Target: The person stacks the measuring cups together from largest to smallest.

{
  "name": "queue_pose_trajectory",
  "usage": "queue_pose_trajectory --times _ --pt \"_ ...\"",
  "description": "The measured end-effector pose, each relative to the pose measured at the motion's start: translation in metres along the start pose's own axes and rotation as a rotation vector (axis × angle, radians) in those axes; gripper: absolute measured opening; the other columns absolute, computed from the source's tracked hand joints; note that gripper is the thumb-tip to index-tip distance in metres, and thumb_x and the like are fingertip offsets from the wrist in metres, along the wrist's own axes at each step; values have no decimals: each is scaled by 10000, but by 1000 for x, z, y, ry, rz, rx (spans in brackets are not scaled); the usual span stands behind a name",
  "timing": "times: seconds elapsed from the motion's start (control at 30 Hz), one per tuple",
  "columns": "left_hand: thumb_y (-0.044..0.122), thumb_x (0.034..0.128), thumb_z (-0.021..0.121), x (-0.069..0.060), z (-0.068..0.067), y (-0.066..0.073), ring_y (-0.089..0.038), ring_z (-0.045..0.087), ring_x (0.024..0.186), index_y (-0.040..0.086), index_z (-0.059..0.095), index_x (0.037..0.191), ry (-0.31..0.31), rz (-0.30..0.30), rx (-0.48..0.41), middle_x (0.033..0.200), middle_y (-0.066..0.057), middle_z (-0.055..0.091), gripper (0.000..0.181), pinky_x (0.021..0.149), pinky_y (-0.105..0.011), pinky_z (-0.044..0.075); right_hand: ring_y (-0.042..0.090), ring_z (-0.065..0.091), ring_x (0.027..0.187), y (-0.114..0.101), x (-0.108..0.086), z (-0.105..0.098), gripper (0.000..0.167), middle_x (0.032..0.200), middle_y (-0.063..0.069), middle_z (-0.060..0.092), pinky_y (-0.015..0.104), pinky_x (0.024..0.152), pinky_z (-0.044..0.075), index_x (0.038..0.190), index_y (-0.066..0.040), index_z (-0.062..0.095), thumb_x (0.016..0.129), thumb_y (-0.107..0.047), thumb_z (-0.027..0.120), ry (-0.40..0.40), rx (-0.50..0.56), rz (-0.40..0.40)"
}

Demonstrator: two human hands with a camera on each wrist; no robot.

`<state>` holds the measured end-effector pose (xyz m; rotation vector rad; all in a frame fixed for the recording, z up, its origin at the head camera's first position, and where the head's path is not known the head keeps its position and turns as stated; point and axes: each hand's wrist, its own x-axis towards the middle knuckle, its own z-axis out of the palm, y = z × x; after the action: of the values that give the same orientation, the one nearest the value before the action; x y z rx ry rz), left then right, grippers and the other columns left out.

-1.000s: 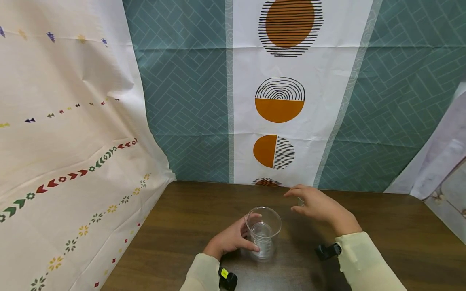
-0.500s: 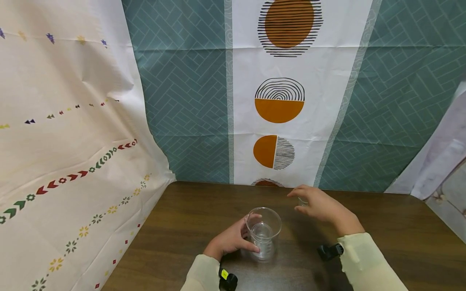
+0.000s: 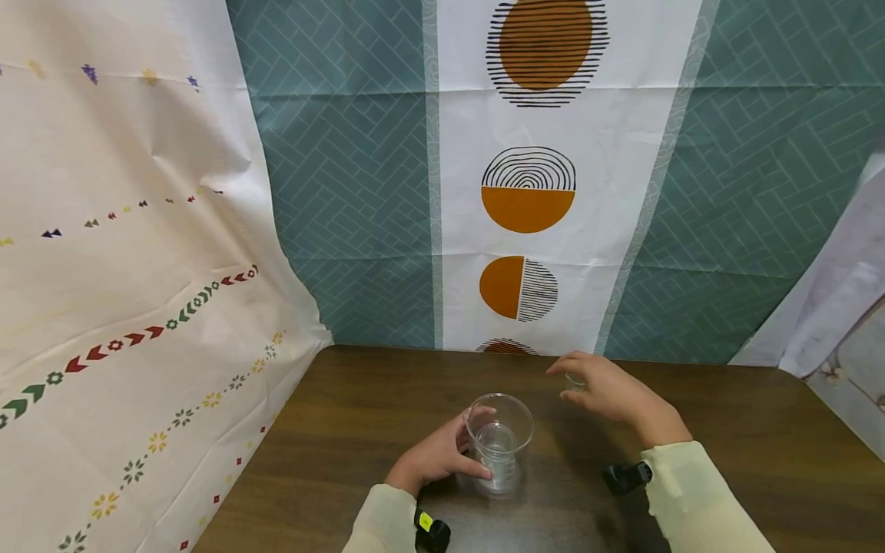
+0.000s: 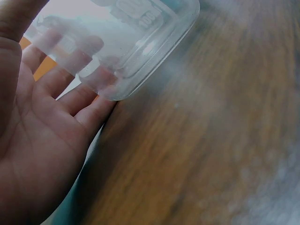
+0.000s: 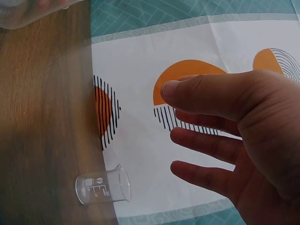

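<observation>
In the head view my left hand [image 3: 442,455] holds a large clear beaker [image 3: 520,430], fingers on its far side and thumb on its near side. The beaker stands upright on the table. Inside it shows a smaller clear round vessel [image 3: 497,439]. The left wrist view shows the clear wall [image 4: 140,51] with raised markings, and fingers seen through it. My right hand [image 3: 603,390] hovers to the right with nothing in it, thumb and fingers apart. A small glass beaker [image 5: 101,186] stands beyond it; in the head view the hand mostly covers it.
The brown wooden table [image 3: 373,392] ends at a patterned cloth backdrop [image 3: 353,230]. A cream printed cloth [image 3: 138,322] hangs along the left side. At the right edge is a pale cloth [image 3: 840,284]. Each wrist wears a small black camera [image 3: 625,478].
My right hand has shifted slightly to the right since the first frame, then stayed about where it was. The left hand and the large beaker have not moved.
</observation>
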<state>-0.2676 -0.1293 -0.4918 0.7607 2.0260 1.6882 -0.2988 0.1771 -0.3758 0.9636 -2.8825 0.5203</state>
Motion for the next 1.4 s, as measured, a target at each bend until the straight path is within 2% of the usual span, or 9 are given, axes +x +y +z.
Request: queue_pose_trajectory --times 0.7,1.03,1.4 --pt "108 768 821 2 0 -3 -139 451 1328 159 319 1483 -6 5 -29 1532 -108 361 875 1097 -315 384 298 584 1131 4 2 -3 340 1252 95 609 493 923 495 1207 -124 645 875 -167 706 6 21 8" --pt "125 770 822 -1 0 -2 -153 409 1366 185 346 1471 5 -5 -7 1521 -54 387 849 1121 -389 363 291 588 1125 8 4 2 345 1252 97 610 488 926 496 1208 -121 645 872 -168 708 0 28 14" --pt "125 773 820 1 -1 -2 -154 409 1368 163 326 1481 9 -8 2 1536 -95 365 865 1133 -416 346 309 575 1153 10 6 0 356 1265 99 606 510 955 479 1218 -122 642 871 -165 709 -16 20 37"
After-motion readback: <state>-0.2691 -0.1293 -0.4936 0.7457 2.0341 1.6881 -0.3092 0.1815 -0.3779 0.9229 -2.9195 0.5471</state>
